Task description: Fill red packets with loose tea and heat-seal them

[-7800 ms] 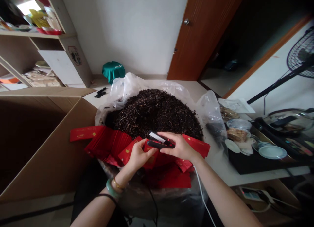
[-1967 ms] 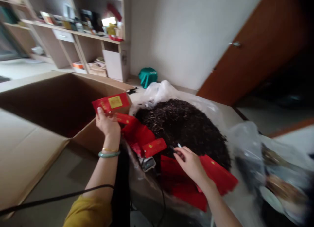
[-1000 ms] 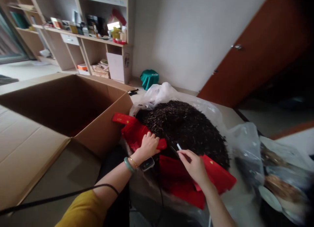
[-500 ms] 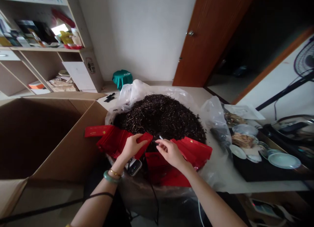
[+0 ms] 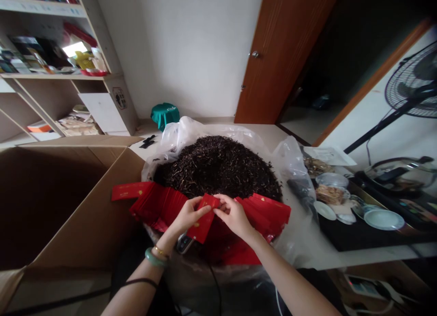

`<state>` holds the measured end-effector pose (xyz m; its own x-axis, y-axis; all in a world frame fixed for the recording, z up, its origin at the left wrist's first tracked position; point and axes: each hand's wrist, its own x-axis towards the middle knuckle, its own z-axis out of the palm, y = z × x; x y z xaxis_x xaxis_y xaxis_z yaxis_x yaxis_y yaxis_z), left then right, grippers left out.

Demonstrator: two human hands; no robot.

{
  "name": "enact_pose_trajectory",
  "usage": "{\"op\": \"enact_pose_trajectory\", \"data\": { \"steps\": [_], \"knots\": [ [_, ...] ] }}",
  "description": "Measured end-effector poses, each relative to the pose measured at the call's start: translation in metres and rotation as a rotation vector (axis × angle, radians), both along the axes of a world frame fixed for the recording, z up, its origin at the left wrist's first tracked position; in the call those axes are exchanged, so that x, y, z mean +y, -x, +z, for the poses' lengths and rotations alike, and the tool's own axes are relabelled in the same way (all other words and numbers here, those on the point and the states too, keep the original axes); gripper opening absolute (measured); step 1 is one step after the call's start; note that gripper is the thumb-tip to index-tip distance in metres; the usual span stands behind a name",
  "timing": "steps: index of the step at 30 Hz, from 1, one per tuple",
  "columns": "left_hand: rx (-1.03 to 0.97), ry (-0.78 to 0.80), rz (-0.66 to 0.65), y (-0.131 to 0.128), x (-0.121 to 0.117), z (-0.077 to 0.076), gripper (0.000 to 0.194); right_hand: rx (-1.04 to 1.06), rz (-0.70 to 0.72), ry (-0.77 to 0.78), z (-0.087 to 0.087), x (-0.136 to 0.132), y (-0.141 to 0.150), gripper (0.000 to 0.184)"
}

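Observation:
A small red packet with gold print is gripped between the thumb and fingers of my left hand. My right hand pinches the packet's upper right corner, its fingertips almost meeting my left thumb. Behind both hands rises a heap of dark loose-leaf tea in a clear plastic bag. A row of red packets leans to the left of my hands, and another fan of red packets lies to the right. Partly hidden under my left hand is a small scale.
An open cardboard box stands at the left. On the right, a dark tray bears dishes and a tub of dried pieces. A fan stands beyond it, and a green-covered stool sits by the wall.
My right hand has moved to the packet in my left hand and now pinches its top. The packet has turned more upright, facing me. The whole view has shifted slightly.

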<state>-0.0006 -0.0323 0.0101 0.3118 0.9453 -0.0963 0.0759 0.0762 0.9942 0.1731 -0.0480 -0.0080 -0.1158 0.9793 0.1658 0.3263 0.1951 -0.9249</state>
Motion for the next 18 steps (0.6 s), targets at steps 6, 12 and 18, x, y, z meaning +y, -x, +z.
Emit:
{"op": "enact_pose_trajectory", "data": {
  "steps": [6, 12, 18],
  "knots": [
    [-0.301, 0.361, -0.168, 0.002, -0.006, 0.005, 0.064, 0.207, 0.025, 0.16, 0.006, 0.001, -0.001, 0.037],
    [-0.43, 0.421, -0.369, 0.005, -0.009, 0.009, 0.063, 0.294, -0.031, 0.204, 0.01, 0.003, -0.006, 0.034],
    [-0.323, 0.314, -0.198, 0.006, -0.003, 0.005, 0.061, 0.046, -0.073, 0.09, 0.003, 0.005, -0.01, 0.038]
  ]
}}
